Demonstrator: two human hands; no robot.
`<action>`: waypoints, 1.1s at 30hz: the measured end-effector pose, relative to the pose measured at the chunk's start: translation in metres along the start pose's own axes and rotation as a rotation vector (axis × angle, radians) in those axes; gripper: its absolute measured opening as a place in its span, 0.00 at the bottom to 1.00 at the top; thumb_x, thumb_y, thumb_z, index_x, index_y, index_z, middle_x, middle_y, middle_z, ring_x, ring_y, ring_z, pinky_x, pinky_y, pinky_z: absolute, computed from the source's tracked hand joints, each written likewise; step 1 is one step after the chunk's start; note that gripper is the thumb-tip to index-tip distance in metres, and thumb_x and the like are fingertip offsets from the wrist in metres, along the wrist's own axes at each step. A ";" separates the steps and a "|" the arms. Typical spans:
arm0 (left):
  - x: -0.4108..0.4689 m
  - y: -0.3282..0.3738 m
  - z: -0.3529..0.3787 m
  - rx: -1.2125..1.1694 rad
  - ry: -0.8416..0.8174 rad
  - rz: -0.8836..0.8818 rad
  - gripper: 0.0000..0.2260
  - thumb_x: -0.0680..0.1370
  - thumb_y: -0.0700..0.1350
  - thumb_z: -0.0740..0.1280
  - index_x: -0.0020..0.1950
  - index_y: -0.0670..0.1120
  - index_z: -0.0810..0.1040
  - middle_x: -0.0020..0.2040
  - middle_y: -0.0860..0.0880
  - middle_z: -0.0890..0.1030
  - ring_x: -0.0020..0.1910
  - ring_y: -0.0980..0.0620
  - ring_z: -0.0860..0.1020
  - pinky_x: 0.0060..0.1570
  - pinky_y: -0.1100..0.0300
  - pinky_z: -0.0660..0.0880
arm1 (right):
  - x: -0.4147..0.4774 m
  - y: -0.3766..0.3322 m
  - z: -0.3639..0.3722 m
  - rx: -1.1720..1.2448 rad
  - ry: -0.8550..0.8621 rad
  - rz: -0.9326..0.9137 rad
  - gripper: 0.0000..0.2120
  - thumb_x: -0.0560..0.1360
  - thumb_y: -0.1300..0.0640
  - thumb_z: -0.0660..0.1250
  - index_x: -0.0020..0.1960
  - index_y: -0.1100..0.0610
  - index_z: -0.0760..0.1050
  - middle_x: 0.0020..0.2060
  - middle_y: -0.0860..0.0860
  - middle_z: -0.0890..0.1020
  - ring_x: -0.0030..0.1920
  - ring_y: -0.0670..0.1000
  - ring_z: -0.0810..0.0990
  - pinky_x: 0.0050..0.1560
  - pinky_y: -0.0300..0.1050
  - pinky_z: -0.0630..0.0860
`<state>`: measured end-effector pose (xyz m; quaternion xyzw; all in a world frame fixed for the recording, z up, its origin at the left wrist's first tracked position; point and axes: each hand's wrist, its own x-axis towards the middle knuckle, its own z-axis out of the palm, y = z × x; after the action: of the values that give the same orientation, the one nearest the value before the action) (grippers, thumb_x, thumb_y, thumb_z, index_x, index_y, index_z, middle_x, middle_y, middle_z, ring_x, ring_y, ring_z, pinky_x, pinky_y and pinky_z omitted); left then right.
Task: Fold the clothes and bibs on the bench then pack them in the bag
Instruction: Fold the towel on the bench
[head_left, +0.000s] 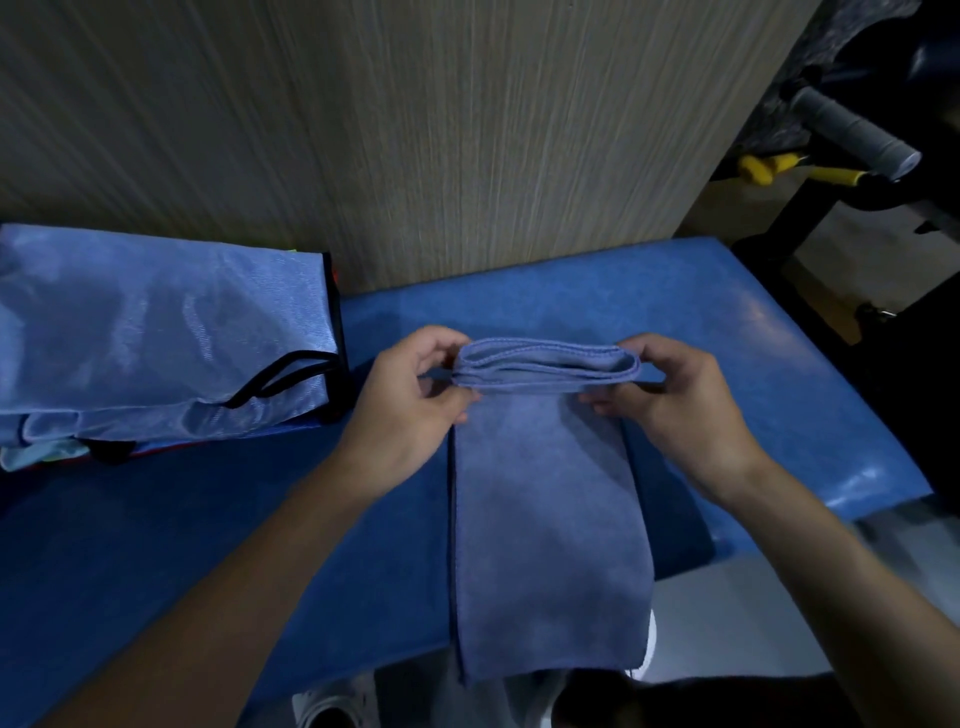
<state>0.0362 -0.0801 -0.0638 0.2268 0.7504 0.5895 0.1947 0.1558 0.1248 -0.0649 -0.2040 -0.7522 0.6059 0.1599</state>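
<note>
Person is standing at the table (727, 322), a blue padded top, and working on a purple-blue cloth (545, 519).

Cloth is lying in a long narrow strip at the centre, running from 12 to 6 o'clock. Its near end is hanging over the table edge at 6. Its far end is lifted and doubled back, showing several stitched layers stacked edge-on.

Left hand (410, 410) is gripping the left corner of that doubled end, with fingers (441, 340) curled over the top and the thumb underneath. Right hand (680, 410) is doing the same on the right corner, its fingers (644, 345) pinching the fold. Both are clamped on the cloth and holding the fold just above the strip.

Mesh stack (156, 332) is sitting at 9 to 10 o'clock on the table: shiny blue fabric with black trim, well apart from the cloth. Bits of pale teal and red are poking out under it. Can't tell whether it's bibs or the bag.

Wood-grain wall panel (415, 130) is running behind the table at 12. Dark equipment frame with a grey grip (852, 130) and a yellow part (763, 167) is standing at 2 o'clock, off the table. White shoe (332, 701) is showing below the table edge at 7.
</note>
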 end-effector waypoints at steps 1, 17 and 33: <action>-0.001 -0.002 -0.001 0.043 -0.041 0.050 0.13 0.77 0.31 0.68 0.51 0.50 0.79 0.49 0.49 0.84 0.46 0.42 0.84 0.43 0.52 0.81 | 0.000 0.003 -0.003 -0.077 0.005 -0.054 0.11 0.71 0.72 0.72 0.41 0.57 0.78 0.41 0.55 0.83 0.42 0.53 0.83 0.46 0.46 0.81; -0.011 -0.017 -0.012 0.632 -0.295 0.247 0.06 0.76 0.38 0.68 0.43 0.47 0.73 0.61 0.57 0.74 0.46 0.67 0.74 0.48 0.68 0.68 | -0.014 0.021 -0.025 -0.760 -0.264 -0.332 0.14 0.72 0.54 0.64 0.54 0.54 0.83 0.61 0.46 0.77 0.54 0.47 0.80 0.55 0.42 0.75; -0.007 -0.018 0.000 0.569 -0.193 0.005 0.35 0.72 0.70 0.61 0.74 0.52 0.69 0.63 0.59 0.71 0.65 0.56 0.69 0.67 0.56 0.67 | -0.011 0.010 -0.017 -0.671 -0.230 0.010 0.39 0.72 0.51 0.75 0.77 0.47 0.58 0.62 0.45 0.71 0.62 0.46 0.68 0.71 0.53 0.63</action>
<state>0.0395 -0.0877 -0.0806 0.3293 0.8628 0.3319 0.1924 0.1749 0.1351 -0.0708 -0.1790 -0.9214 0.3449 -0.0048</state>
